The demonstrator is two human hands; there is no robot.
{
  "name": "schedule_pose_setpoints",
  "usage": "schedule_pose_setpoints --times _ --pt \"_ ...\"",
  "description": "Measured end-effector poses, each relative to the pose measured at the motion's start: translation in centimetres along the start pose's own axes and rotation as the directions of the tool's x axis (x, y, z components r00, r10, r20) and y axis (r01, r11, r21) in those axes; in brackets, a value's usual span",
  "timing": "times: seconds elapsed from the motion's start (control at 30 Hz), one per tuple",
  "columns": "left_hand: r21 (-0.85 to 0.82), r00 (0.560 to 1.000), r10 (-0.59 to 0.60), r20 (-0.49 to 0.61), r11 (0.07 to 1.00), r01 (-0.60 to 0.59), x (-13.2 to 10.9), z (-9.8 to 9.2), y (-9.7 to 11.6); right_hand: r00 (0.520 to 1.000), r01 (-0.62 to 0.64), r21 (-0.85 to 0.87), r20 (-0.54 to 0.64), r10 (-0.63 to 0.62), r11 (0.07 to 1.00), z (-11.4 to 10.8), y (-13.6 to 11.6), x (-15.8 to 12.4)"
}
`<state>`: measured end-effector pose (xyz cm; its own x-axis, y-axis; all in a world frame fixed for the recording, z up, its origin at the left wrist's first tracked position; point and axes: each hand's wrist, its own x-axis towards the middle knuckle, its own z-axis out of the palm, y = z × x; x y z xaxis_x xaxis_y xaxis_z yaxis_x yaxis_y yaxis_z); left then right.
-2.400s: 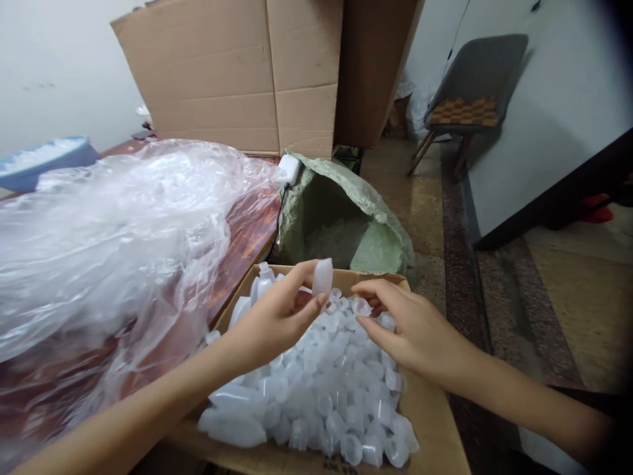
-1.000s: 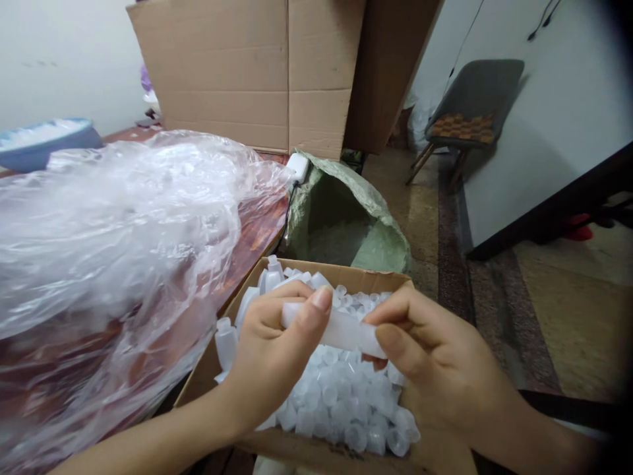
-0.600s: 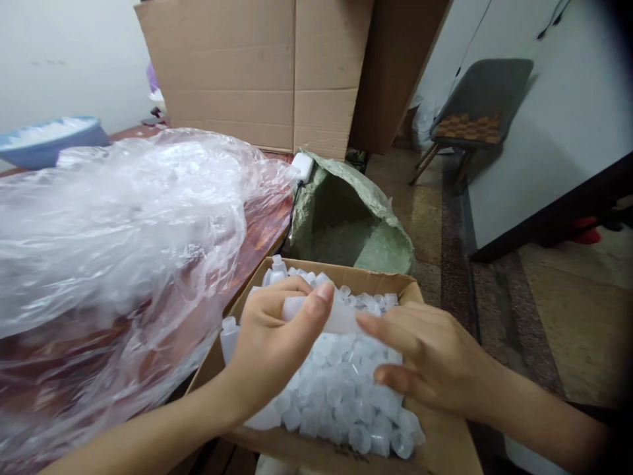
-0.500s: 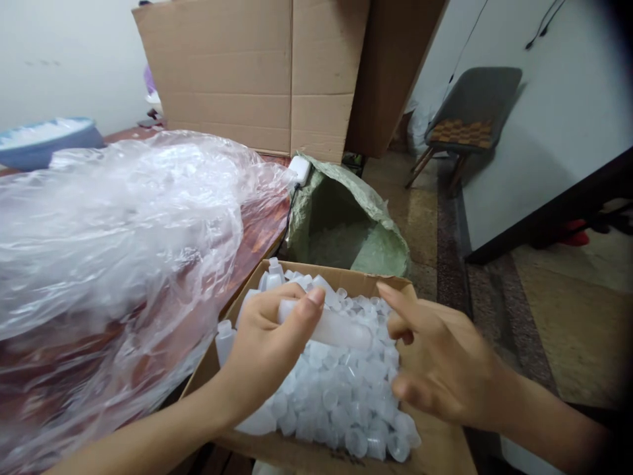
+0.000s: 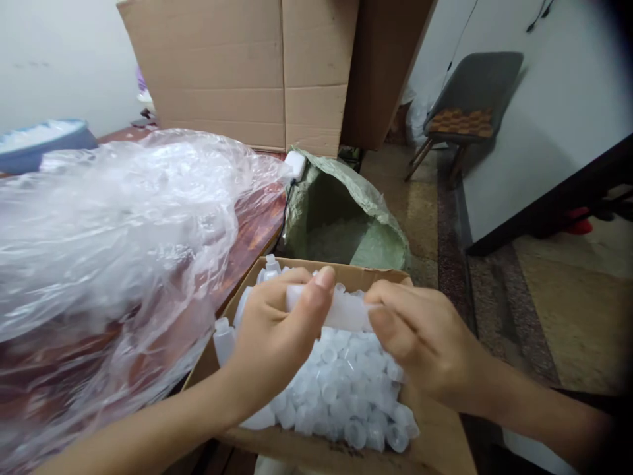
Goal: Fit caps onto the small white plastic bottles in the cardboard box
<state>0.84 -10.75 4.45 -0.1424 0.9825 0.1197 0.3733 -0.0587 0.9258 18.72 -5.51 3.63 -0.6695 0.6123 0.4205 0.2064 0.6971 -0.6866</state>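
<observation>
A frosted white plastic bottle (image 5: 346,312) lies nearly level above the open cardboard box. My left hand (image 5: 284,323) is wrapped around its left part, thumb on top. At the bottle's right end, my right hand (image 5: 413,330) is closed with thumb and fingers pinched; whether a cap sits between them is hidden. Below both hands, the cardboard box (image 5: 316,452) holds a heap of small translucent caps (image 5: 341,389). Several similar bottles stand or lean along the box's left side, one of them a white bottle (image 5: 224,340) with a narrow neck.
Left of the box, a clear plastic sheet (image 5: 148,218) covers much of a reddish table (image 5: 260,227). A green woven sack (image 5: 390,244) gapes behind the box, beside a white power strip (image 5: 295,165). Farther back are a large cardboard panel (image 5: 217,72), a blue basin (image 5: 54,148) and a grey chair (image 5: 479,86).
My right hand has moved left and closed on the bottle's right end; before, its fingers were apart. The left hand keeps its hold, with the bottle slightly higher.
</observation>
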Motion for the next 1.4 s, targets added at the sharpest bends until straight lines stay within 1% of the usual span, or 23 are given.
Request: schedule_pose_setpoints --times 0.03,0.07,0.1,0.13,0.2,0.23,0.27,0.3,0.33,0.37,0.4,0.43,0.47,0.53,0.63,0.73,0.9,0.97,1.03,1.13,1.2,1.3,1.4 --pt "0.052 0.991 0.135 -0.006 0.989 -0.135 0.4 -0.2 0.0 0.985 -0.164 0.170 0.078 0.153 0.972 -0.1 -0.2 0.4" --pt "0.121 0.963 0.269 -0.008 0.956 -0.266 0.9 -0.5 0.0 0.955 -0.291 0.278 0.142 0.260 0.915 -0.2 -0.1 0.8" --pt "0.204 0.926 0.378 -0.018 0.908 -0.366 1.5 -0.8 -0.3 0.932 -0.361 0.324 0.147 0.330 0.875 -0.3 0.3 1.2" --pt "0.300 0.892 0.451 -0.037 0.856 -0.421 2.3 -1.1 -0.6 0.924 -0.378 0.321 0.077 0.374 0.868 -0.3 1.0 1.6" --pt "0.510 0.865 0.488 -0.119 0.777 -0.368 3.7 -1.7 -1.7 0.894 -0.385 0.185 -0.168 0.415 0.904 -0.1 2.8 2.3" --pt "0.584 0.871 0.478 -0.115 0.742 -0.330 4.2 -1.8 -2.4 0.878 -0.396 0.077 -0.262 0.401 0.915 0.0 3.8 2.5" --pt "0.632 0.890 0.455 -0.039 0.701 -0.331 4.5 -1.9 -3.0 0.891 -0.396 -0.061 -0.266 0.367 0.916 0.2 4.7 2.5" --pt "0.659 0.902 0.419 0.108 0.649 -0.381 4.6 -1.8 -3.6 0.934 -0.345 -0.234 -0.183 0.308 0.909 0.4 5.5 2.4" --pt "0.669 0.884 0.367 0.288 0.583 -0.460 4.5 -1.6 -4.1 0.964 -0.257 -0.385 -0.037 0.264 0.887 0.7 6.1 2.1" --pt "0.666 0.835 0.297 0.463 0.505 -0.549 4.2 -1.3 -4.6 0.964 -0.139 -0.493 0.133 0.232 0.859 0.9 6.5 1.7" --pt "0.654 0.771 0.217 0.599 0.422 -0.628 3.9 -1.0 -5.0 0.934 -0.021 -0.550 0.288 0.213 0.835 1.2 6.9 1.2" --pt "0.642 0.714 0.143 0.685 0.345 -0.685 3.7 -0.6 -5.3 0.892 0.069 -0.570 0.402 0.205 0.819 1.5 7.1 0.8" --pt "0.636 0.680 0.088 0.728 0.283 -0.717 3.5 -0.3 -5.6 0.857 0.120 -0.573 0.473 0.207 0.811 1.9 7.4 0.3" --pt "0.626 0.650 0.035 0.759 0.237 -0.743 3.3 0.4 -5.9 0.816 0.174 -0.579 0.538 0.213 0.797 2.6 7.9 -0.3" --pt "0.614 0.639 0.017 0.769 0.254 -0.747 3.5 1.0 -6.1 0.781 0.220 -0.583 0.586 0.217 0.782 3.3 8.6 -0.6" --pt "0.629 0.660 0.021 0.751 0.283 -0.724 3.6 1.2 -6.1 0.768 0.221 -0.564 0.604 0.215 0.796 3.6 9.0 -0.6" --pt "0.690 0.762 0.055 0.645 0.387 -0.612 3.3 1.0 -5.7 0.781 0.162 -0.527 0.586 0.218 0.835 3.5 9.2 -0.7" --pt "0.704 0.803 0.079 0.591 0.434 -0.562 3.2 0.6 -5.4 0.811 0.117 -0.507 0.545 0.212 0.854 3.3 9.0 -0.6" --pt "0.664 0.844 0.129 0.520 0.561 -0.495 3.0 0.0 -5.1 0.859 0.051 -0.474 0.470 0.204 0.879 2.7 8.6 -0.5" --pt "0.439 0.906 0.113 0.408 0.846 -0.304 2.5 -0.7 -4.2 0.920 -0.052 -0.389 0.339 0.195 0.920 1.8 7.3 -0.3" --pt "0.245 0.941 0.014 0.339 0.964 -0.102 2.0 -0.8 -3.6 0.950 -0.089 -0.303 0.259 0.172 0.949 1.4 6.4 -0.3" --pt "-0.023 0.953 -0.158 0.259 0.985 0.170 1.3 -0.5 -2.8 0.991 -0.059 -0.174 0.109 0.078 0.983 1.1 5.3 -0.5" --pt "-0.200 0.927 -0.268 0.262 0.925 0.324 0.9 -0.1 -2.4 0.989 0.145 -0.246 0.007 -0.148 0.958 1.0 4.5 -1.1"
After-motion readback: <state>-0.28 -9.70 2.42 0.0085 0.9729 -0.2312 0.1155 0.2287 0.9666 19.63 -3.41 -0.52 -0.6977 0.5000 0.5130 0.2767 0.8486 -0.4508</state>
